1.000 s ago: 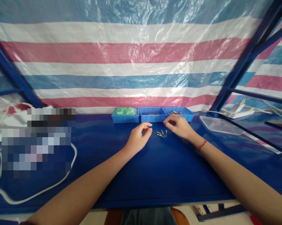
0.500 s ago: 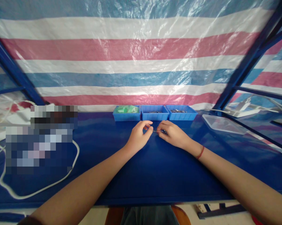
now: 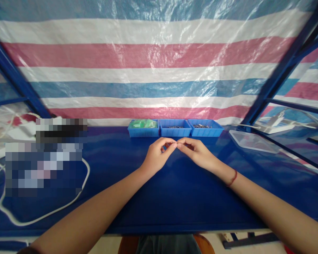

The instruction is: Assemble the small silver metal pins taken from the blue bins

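Above the blue tabletop, my left hand and my right hand meet fingertip to fingertip. Each pinches with thumb and forefinger on something too small to name, mostly covered by the fingers. Just beyond them stands the middle blue bin with thin metal pieces in it. To its right is another blue bin holding small metal parts. The left blue bin contains green packets.
A white cable loops over the table's left side, beside a blurred-out patch. At the right lies a clear plastic lid. Blue frame posts rise at both sides, before a striped tarp. White power strips sit at the edges.
My hands have come together so their fingertips meet. The left thumb and forefinger have closed into a pinch. A thin piece that showed between the hands is now mostly hidden.
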Demonstrator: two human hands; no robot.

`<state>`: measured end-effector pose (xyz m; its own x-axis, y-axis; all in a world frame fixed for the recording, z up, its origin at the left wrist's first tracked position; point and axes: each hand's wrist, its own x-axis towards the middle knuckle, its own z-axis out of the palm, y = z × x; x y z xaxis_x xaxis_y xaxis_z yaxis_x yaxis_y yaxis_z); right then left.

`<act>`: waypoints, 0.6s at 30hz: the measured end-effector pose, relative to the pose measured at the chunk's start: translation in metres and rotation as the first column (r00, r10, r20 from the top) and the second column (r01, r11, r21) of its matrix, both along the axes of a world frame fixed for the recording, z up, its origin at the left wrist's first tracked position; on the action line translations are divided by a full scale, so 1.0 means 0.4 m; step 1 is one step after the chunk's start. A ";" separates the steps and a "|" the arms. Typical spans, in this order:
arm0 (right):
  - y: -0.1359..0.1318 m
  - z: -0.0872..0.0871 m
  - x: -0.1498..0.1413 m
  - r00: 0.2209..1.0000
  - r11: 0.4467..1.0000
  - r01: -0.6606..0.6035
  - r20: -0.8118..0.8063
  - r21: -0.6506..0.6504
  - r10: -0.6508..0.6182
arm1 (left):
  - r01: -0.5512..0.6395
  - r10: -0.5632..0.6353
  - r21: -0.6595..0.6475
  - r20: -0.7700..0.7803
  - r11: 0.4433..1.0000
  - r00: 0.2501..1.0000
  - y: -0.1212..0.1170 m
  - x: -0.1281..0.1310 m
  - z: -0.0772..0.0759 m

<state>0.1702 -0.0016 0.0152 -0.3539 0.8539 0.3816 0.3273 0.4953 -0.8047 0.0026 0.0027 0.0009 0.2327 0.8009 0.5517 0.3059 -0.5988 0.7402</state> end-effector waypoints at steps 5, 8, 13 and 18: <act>-0.003 0.002 0.001 0.998 0.998 -0.030 -0.055 -0.049 0.027 | -0.018 0.018 0.009 0.003 1.000 1.000 0.002 -0.001 -0.001; -0.003 -0.003 0.003 0.999 0.998 -0.020 -0.037 -0.057 0.018 | -0.025 0.025 0.009 0.012 1.000 1.000 0.002 -0.001 -0.001; 0.002 -0.006 0.004 1.000 0.999 0.013 -0.017 -0.051 -0.014 | -0.036 0.035 0.019 0.032 0.999 0.999 0.004 -0.002 -0.001; 0.001 0.001 0.004 0.982 0.989 0.147 -0.118 0.019 -0.144 | -0.025 0.025 0.003 0.019 1.000 1.000 0.008 -0.004 -0.003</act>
